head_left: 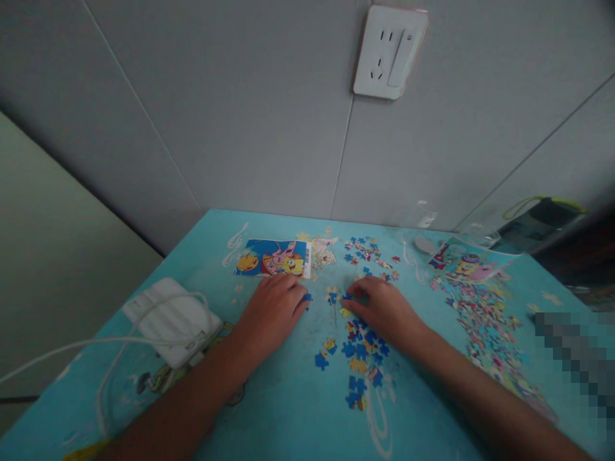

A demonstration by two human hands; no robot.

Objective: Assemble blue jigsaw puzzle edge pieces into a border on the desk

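A small blue puzzle piece (306,297) lies on the turquoise table (288,410), under the fingertips of the left hand (271,310), whose fingers press flat and close together. The right hand (382,307) curls over another piece (346,296), fingers drawn in (whether it is pinched, I cannot tell). Loose blue pieces (360,358) crowd its wrist; a sweep of the forearm would likely scatter them. A cartoon reference picture (271,257) lies beyond, a white charger (170,320) sits left
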